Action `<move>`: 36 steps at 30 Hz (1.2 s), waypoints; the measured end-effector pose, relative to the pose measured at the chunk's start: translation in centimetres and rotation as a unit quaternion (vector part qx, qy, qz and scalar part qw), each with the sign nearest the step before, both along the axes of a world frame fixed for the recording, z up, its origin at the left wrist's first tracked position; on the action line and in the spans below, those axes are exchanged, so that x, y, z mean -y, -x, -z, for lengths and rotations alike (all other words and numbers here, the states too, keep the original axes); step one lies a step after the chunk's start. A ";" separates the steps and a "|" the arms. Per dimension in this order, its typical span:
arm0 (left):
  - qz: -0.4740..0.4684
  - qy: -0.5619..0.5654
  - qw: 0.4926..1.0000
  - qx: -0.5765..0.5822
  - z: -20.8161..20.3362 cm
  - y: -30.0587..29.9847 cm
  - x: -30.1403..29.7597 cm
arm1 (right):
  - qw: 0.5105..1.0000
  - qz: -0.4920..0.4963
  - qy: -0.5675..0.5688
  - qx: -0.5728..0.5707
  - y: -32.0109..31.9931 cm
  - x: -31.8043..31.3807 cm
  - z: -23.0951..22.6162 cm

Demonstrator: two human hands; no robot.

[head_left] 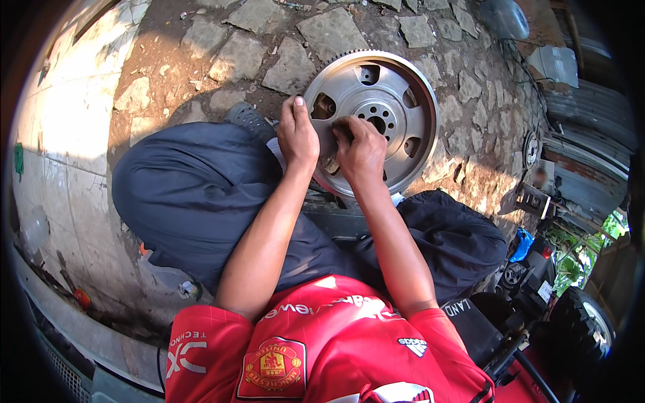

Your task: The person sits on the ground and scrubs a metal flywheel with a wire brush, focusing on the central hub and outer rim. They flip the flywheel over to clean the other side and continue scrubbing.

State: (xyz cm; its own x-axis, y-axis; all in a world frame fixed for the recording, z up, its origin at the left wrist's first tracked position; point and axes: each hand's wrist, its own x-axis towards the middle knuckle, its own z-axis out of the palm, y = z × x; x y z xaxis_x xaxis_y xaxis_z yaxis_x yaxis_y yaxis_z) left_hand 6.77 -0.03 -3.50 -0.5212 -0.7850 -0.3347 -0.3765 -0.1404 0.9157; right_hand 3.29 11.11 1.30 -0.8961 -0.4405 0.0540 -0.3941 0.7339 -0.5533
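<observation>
The round silver metal flywheel with a toothed rim stands out over the stone-paved brown ground; the bare left hand is at its left edge, fingers pressed together; the bare right hand overlaps its face beside the central hole, fingers curled, whether pinching anything I cannot tell

1. Wheel: heavy, round, grey metal disc with a dull sheen.
2. Rim: a row of fine teeth shows along the upper edge; the band at the right has a brownish tint.
3. Face: a round centre hole is ringed by small holes; larger windows are spaced farther out. Part of the face, left of centre, is covered.
4. Pose: face turned toward the viewer; exact tilt cannot be determined.
5. Location: ahead of the wearer, against stone paving.
</observation>
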 end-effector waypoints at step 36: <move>0.025 -0.008 0.999 0.019 -0.3 0.1 0.4 | 0.999 0.018 -0.014 0.044 3.3 0.2 -1.0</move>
